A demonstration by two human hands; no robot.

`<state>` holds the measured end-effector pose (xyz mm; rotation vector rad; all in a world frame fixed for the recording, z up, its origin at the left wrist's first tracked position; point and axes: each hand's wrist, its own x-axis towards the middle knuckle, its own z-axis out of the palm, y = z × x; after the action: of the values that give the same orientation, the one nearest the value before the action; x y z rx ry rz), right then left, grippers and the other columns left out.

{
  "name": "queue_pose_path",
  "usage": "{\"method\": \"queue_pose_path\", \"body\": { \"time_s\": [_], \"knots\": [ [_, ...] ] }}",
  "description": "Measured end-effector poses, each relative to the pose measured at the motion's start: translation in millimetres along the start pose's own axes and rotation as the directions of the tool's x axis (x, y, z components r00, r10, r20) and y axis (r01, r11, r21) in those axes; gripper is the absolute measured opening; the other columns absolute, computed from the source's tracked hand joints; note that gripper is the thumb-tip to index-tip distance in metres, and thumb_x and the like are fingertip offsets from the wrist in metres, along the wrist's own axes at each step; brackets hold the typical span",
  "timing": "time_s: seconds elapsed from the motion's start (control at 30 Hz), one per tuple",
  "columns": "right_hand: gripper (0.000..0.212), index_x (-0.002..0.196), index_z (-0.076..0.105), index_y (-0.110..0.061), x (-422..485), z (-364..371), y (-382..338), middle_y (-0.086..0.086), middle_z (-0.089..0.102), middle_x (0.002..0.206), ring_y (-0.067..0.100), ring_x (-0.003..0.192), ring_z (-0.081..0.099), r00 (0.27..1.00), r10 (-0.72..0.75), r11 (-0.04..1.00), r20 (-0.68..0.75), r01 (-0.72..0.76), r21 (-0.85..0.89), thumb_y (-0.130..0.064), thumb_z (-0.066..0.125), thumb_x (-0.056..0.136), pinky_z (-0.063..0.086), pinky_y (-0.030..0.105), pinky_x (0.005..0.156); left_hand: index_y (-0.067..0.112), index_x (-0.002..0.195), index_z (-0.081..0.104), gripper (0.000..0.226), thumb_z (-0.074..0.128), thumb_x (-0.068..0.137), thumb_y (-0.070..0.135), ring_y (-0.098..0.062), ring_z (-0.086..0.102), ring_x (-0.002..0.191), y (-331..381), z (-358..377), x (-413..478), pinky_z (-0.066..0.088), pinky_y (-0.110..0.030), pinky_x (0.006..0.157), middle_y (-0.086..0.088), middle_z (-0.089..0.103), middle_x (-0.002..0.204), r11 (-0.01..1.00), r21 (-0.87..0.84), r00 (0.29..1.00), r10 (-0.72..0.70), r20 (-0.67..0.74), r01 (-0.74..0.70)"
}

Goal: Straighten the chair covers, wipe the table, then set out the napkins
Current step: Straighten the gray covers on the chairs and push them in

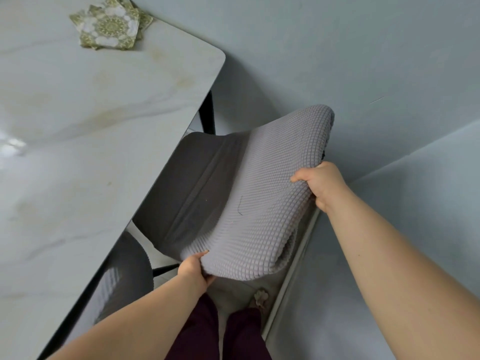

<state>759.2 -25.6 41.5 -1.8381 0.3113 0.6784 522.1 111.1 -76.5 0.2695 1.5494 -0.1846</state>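
A light grey waffle-textured chair cover (265, 193) sits over the backrest of a dark grey chair (189, 185) pushed up to the table. My left hand (194, 268) grips the cover's near lower corner. My right hand (320, 184) grips its far edge on the wall side. The dark seat shows bare below the cover. A stack of green-and-white patterned napkins (110, 26) lies at the far corner of the pale marble table (91, 126).
A second chair with a grey cover (122, 276) stands tucked under the table's near edge. A pale wall (363, 61) runs close along the right, with a white baseboard. My dark red trouser legs and feet stand on the floor between chair and wall.
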Motion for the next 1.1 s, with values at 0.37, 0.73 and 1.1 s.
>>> {"method": "queue_pose_path", "body": {
  "time_s": [0.37,0.73,1.1],
  "knots": [
    [0.018,0.072,0.057,-0.003,17.3,79.1,-18.6,0.010,0.062,0.079,0.026,0.074,0.062,0.999,-0.025,0.999,0.039,0.026,-0.023,0.013,0.066,0.070,0.053,0.037,0.073,0.001,0.126,0.055,0.032,0.043,0.097,0.010,-0.030,0.062,0.098,73.6,-17.0,4.9,0.051,-0.042,0.079,-0.012,0.065,0.101,0.996,-0.007,0.994,0.088,-0.069,-0.089],
    [0.020,0.091,0.065,0.012,8.6,116.1,-12.5,0.014,0.068,0.090,0.025,0.082,0.066,0.991,-0.076,0.993,0.112,0.085,-0.079,0.010,0.066,0.071,0.055,0.044,0.081,0.000,0.145,0.032,0.045,0.024,0.104,0.017,-0.027,0.038,0.136,95.6,-38.5,22.3,0.031,-0.035,0.111,-0.012,0.042,0.147,0.997,-0.048,0.997,0.061,-0.036,-0.063],
    [0.019,0.091,0.065,0.009,21.9,151.5,-22.5,0.013,0.069,0.093,0.025,0.085,0.066,0.986,-0.085,0.990,0.147,0.100,-0.102,0.008,0.066,0.072,0.056,0.039,0.078,0.002,0.137,0.046,0.044,0.048,0.094,0.016,-0.034,0.049,0.128,128.2,-52.2,58.9,0.047,-0.043,0.094,-0.018,0.049,0.141,0.973,0.101,0.973,0.217,-0.074,-0.209]
  ]
}}
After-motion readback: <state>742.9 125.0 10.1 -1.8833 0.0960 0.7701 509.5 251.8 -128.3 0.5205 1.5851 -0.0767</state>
